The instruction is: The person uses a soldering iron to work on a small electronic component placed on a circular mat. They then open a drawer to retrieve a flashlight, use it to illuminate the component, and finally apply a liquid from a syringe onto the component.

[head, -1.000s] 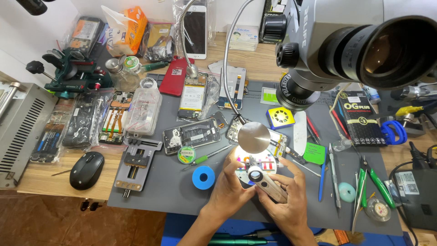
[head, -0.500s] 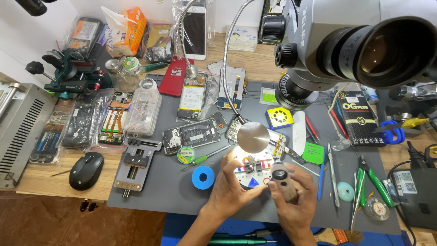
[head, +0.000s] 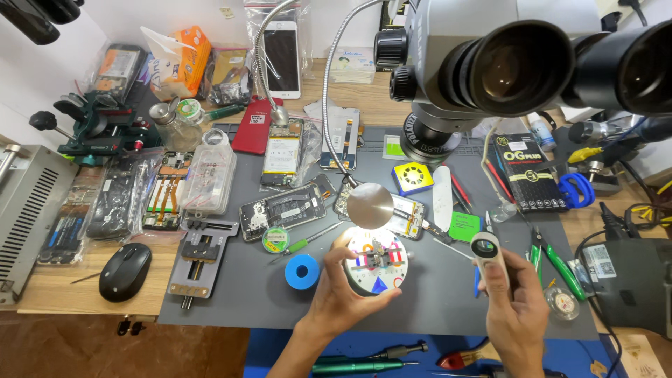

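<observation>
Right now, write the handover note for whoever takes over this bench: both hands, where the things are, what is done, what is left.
Left hand: steadies the round white fixture on the grey mat, under the lit gooseneck lamp.
Right hand: holds the small loupe upright, off to the fixture's right.
Done: a small part sits clamped at the fixture's centre.
Left: its condition is too small to tell. Blue tape roll lies left of the fixture.

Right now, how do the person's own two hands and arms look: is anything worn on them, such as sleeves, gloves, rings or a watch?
Both are bare. The left hand and the right hand have no gloves, and no ring shows on the fingers. The forearms carry no sleeve, watch or band as far as the lower edge of the picture.
</observation>
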